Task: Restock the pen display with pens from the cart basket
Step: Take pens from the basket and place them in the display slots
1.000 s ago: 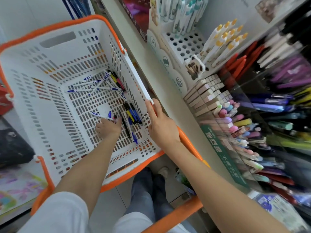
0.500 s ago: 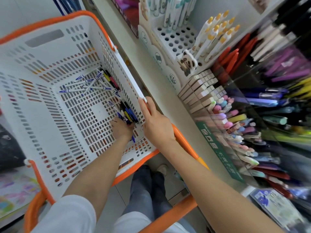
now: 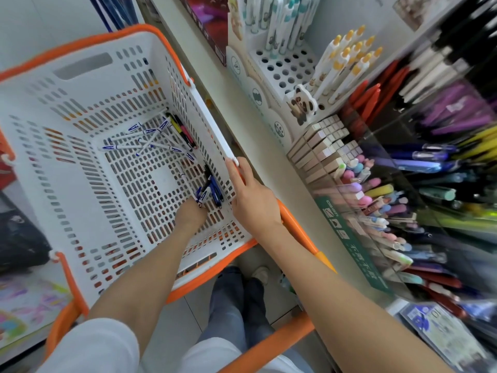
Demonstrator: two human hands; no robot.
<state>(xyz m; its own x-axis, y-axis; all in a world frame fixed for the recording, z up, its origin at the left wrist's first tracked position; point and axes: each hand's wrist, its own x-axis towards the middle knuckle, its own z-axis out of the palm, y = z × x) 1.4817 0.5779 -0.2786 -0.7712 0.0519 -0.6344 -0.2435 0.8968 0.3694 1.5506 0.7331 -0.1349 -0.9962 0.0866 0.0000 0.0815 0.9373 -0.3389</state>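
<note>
I see the left hand (image 3: 191,214) down on the floor of the basket (image 3: 88,84), near its right wall. Its back is turned to me. The fingers curl around a small bunch (image 3: 201,195) of pens, and the blue-and-white ends stick out past the knuckles. Just beyond the bunch, a few dark pens (image 3: 213,188) lie against the same wall.

The right hand (image 3: 252,203) lies along the basket's right rim, grasping nothing. Its fingers are stretched out on top, and the thumb sits on the inner side. The two hands are close together, with only the basket wall between them.

Further in, at the far right corner of the floor, loose white pens (image 3: 146,138) lie crossed over one another. A yellow, a pink and some black ones sit beside them. The basket rests in an orange cart (image 3: 291,220) pulled up beside the shelf (image 3: 269,146).

On the shelf stands the display (image 3: 285,68), a white stand with many open holes. Teal-capped pens (image 3: 282,20) stand at its back and yellow-capped pens (image 3: 347,60) to the right. A panda figure (image 3: 301,103) is fixed at the front. A clear rack (image 3: 403,162) next to the display holds pens of many colours, blurred towards the edge of my view.
</note>
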